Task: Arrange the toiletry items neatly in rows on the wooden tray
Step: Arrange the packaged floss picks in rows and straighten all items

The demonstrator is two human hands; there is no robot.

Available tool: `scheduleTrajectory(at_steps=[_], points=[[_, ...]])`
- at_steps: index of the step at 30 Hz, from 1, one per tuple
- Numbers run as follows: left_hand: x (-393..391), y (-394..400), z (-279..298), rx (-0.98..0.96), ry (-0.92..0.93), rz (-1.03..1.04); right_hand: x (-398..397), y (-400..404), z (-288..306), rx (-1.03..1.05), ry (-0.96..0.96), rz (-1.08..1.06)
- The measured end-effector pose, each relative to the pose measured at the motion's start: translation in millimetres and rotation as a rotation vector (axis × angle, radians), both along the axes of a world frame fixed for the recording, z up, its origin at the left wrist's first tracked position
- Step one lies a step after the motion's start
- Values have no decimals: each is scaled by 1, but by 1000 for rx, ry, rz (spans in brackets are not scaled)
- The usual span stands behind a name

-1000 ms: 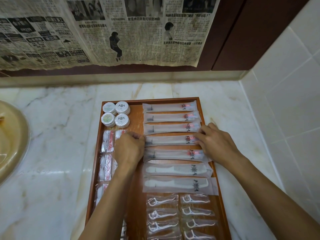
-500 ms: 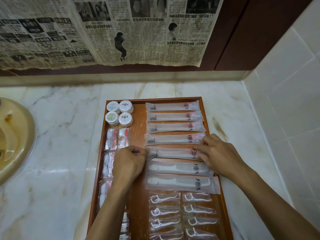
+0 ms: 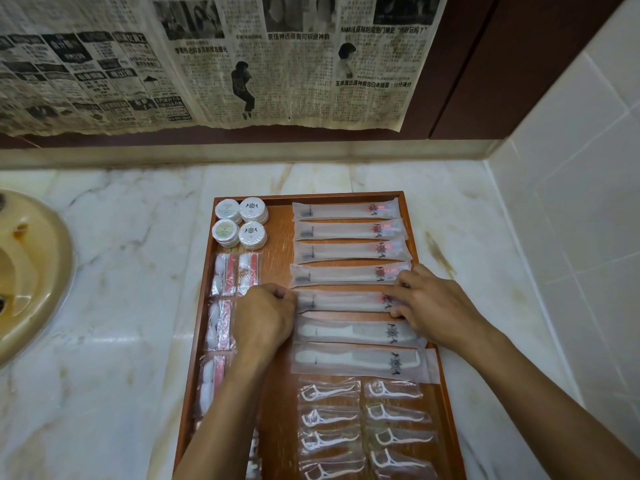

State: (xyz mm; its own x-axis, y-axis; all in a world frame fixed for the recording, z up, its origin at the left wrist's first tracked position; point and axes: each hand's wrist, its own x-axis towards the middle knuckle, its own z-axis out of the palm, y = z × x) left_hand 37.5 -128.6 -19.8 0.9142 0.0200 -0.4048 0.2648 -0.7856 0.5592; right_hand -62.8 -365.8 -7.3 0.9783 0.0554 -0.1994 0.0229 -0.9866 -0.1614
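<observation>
A beige basin [image 3: 31, 271] curved in at the left edge of the frame, set into a marble counter [image 3: 131, 306] beneath yellowed newspaper [image 3: 207, 64] taped along the wall. At centre, a wooden tray [image 3: 277, 393] held the toiletries: four round white soap discs [image 3: 241, 223] at its upper left corner, and below them a column of cotton-swab packets [image 3: 235, 278] running down the left side.

The person's left hand [image 3: 263, 320] was curled into a loose fist, fingertips pinching the left end of the fifth toothbrush sachet [image 3: 343, 301]. To the right, four more toothbrush sachets [image 3: 346, 233] lay in parallel rows toward the tray's far edge, with two packaged combs [image 3: 360, 348] just below the held sachet and two columns of floss-pick packets [image 3: 363, 427] filling the lower right of the tray.

The right hand [image 3: 433, 306], fingers spread and half bent, pressed the sachet's right end near its red logo, the index finger reaching the row above.

The step appeared to be squaring this sachet. It would go best with both ends slid together, keeping the sachet parallel to its neighbours and its ends flush with theirs, without nudging the row above or the comb touching it below. The thin film would likely crease if gripped hard; light, flat pressure looked wiser.
</observation>
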Motion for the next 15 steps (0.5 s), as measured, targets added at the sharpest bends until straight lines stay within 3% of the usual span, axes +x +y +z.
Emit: scheduleTrajectory(at_steps=[15], points=[[-2, -3, 5, 80, -4, 18, -9, -8, -5, -79, -157, 71]])
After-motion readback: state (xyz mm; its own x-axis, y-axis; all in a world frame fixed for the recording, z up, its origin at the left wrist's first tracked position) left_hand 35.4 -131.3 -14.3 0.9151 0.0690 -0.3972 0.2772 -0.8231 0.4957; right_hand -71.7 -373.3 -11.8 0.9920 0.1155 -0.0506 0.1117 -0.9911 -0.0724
